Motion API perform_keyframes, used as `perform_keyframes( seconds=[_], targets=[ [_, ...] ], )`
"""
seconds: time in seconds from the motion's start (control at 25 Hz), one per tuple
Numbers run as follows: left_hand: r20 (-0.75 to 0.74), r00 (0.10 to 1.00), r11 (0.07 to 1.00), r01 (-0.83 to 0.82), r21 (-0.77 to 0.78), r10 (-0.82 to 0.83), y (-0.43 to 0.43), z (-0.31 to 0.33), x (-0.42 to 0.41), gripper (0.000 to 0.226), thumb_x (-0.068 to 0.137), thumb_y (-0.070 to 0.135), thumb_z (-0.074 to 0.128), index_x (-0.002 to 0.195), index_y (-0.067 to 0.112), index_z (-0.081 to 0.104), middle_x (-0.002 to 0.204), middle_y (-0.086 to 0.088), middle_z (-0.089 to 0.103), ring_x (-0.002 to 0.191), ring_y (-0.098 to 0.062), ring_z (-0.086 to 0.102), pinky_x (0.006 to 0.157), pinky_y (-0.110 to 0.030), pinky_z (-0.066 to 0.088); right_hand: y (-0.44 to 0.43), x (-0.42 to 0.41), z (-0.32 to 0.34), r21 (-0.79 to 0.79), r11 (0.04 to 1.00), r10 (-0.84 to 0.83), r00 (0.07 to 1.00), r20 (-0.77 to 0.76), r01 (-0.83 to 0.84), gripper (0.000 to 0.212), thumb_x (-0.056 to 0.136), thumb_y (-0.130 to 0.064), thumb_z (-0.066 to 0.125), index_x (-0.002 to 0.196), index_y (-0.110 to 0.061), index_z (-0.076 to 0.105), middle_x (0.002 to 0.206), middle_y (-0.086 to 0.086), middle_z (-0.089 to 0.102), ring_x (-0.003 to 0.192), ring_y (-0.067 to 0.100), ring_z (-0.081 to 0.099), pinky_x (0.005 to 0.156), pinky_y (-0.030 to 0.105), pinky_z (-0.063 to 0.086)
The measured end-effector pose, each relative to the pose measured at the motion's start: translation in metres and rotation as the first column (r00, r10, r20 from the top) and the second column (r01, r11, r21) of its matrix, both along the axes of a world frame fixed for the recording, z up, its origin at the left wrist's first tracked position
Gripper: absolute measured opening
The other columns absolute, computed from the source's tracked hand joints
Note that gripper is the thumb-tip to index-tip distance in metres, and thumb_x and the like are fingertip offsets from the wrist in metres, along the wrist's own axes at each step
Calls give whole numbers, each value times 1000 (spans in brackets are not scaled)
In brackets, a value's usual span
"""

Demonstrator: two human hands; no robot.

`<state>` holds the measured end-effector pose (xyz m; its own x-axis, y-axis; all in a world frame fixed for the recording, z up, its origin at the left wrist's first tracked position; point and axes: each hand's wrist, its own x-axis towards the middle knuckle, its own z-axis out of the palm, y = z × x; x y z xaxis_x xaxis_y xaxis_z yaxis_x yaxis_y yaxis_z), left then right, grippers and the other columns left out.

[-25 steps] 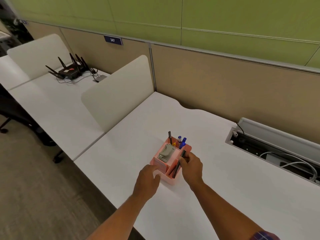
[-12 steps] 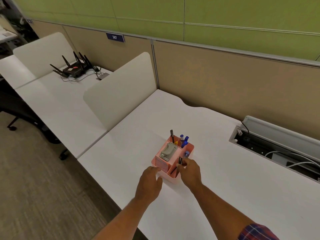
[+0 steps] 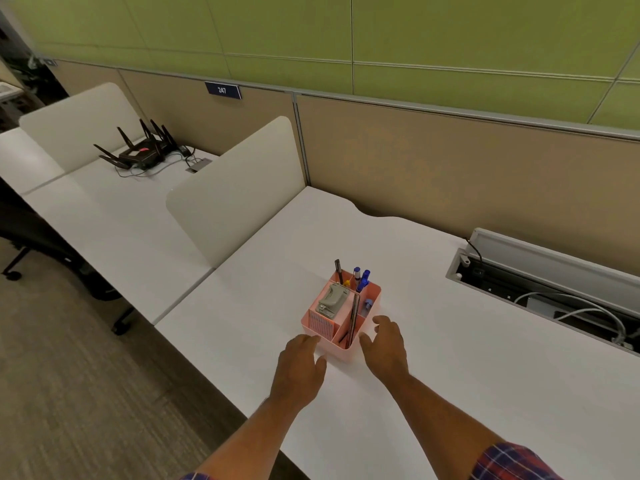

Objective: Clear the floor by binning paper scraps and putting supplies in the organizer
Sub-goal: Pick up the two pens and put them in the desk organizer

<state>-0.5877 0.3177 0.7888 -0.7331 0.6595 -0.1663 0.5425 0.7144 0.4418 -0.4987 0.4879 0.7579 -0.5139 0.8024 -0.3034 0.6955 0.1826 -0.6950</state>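
Note:
A pink organizer (image 3: pixel 337 348) stands on the white desk (image 3: pixel 450 358). It holds a grey stapler (image 3: pixel 333 299), blue-capped markers (image 3: pixel 362 280), a dark pen upright at the back (image 3: pixel 338 271) and a long dark pen (image 3: pixel 353 320) leaning in a front compartment. My left hand (image 3: pixel 301 363) rests at the organizer's near-left corner, fingers touching its wall. To the organizer's right, my right hand (image 3: pixel 386 344) hovers with spread fingers and holds nothing. No paper scraps are in view.
A cable tray (image 3: pixel 540 289) with white cables lies open at the desk's right. A cream divider panel (image 3: pixel 235 192) separates the neighbouring desk, where a black router (image 3: pixel 142 154) sits. A black chair base (image 3: pixel 20 258) stands on the carpeted floor at left.
My right hand has let go of the long dark pen, which now leans in the organizer, and has drawn back to the right with fingers spread. My left hand stays at the corner.

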Motion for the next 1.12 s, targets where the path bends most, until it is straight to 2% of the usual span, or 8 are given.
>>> perform_keyframes(
  seconds=[0.2, 0.4, 0.64, 0.8, 0.92, 1.12],
  targets=[
    [-45, 998, 999, 37, -39, -39, -26, 2, 19, 59, 101, 56, 47, 153, 30, 40, 161, 6, 43, 149, -16, 40, 121, -36, 34, -37, 55, -2, 164, 983, 68, 993, 96, -83, 53, 98, -41, 57, 145, -21, 42, 148, 3, 50, 133, 23, 52, 109, 42, 47],
    [-56, 990, 991, 129, -46, -131, -57, 11, 56, 68, 101, 61, 38, 159, 28, 28, 169, 3, 28, 157, -20, 23, 126, -40, 22, -93, 109, 12, 351, 916, 103, 960, 261, -194, 70, 102, -53, 43, 161, -22, 20, 169, 3, 23, 154, 25, 27, 122, 43, 28],
    [-141, 929, 940, 337, -61, -342, -115, 9, 118, 70, 101, 63, 36, 161, 29, 21, 173, 1, 15, 160, -23, 10, 128, -43, 13, -187, 186, 29, 474, 859, 16, 936, 351, -192, 79, 101, -61, 32, 163, -23, 0, 172, 4, -5, 159, 30, 6, 125, 49, 14],
    [-147, 890, 899, 438, 13, -431, -152, -10, 167, 69, 103, 56, 41, 161, 24, 23, 173, -5, 13, 160, -27, 6, 127, -46, 14, -242, 259, 21, 485, 856, -24, 925, 380, -177, 81, 102, -58, 33, 162, -23, -9, 171, 4, -12, 159, 28, -1, 125, 50, 10],
    [-100, 842, 845, 534, 5, -531, -178, -28, 219, 69, 103, 53, 41, 162, 21, 22, 173, -7, 13, 160, -28, 5, 128, -47, 12, -281, 324, 10, 435, 891, -72, 903, 424, -133, 82, 101, -56, 34, 161, -21, -11, 171, 6, -14, 159, 30, -2, 125, 52, 11],
    [-64, 760, 762, 646, -45, -647, -202, -52, 294, 68, 103, 51, 45, 160, 18, 29, 170, -9, 21, 159, -29, 11, 128, -47, 17, -332, 416, -12, 378, 926, -177, 875, 451, -8, 84, 98, -57, 37, 162, -19, -2, 172, 8, -1, 159, 30, 5, 124, 53, 20]
  ],
)
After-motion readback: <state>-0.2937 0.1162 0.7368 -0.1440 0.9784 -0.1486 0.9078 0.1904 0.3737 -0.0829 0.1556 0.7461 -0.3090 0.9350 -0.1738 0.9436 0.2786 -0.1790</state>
